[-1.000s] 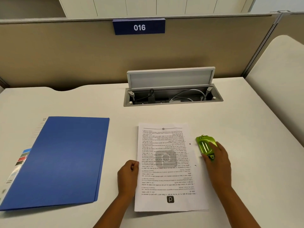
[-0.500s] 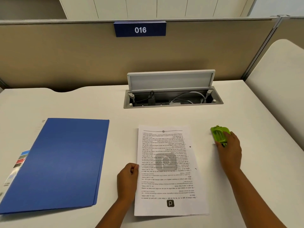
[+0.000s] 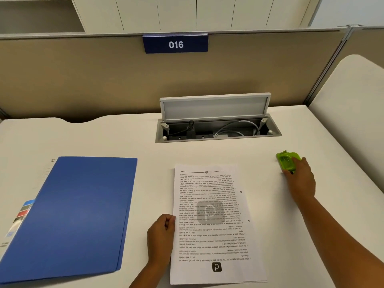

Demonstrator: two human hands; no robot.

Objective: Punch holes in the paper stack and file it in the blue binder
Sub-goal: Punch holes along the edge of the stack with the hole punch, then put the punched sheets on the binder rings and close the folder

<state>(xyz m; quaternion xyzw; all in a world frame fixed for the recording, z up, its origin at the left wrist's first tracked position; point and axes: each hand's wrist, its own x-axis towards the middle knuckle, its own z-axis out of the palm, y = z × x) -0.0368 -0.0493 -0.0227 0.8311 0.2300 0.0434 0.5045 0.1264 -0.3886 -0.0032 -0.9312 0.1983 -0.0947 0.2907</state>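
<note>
A printed paper stack lies flat on the white desk in front of me, with two small punched holes near its right edge. My left hand rests curled against the stack's left edge, pinching it. The closed blue binder lies to the left, apart from the paper. Far to the right, my right hand grips a small green hole punch that sits on the desk.
An open cable box with its lid raised is sunk into the desk behind the paper. A beige partition with a "016" sign stands at the back. A second desk surface adjoins on the right.
My right hand has carried the green hole punch away from the paper's right edge, rightward and farther back. My left hand stays at the stack's left edge.
</note>
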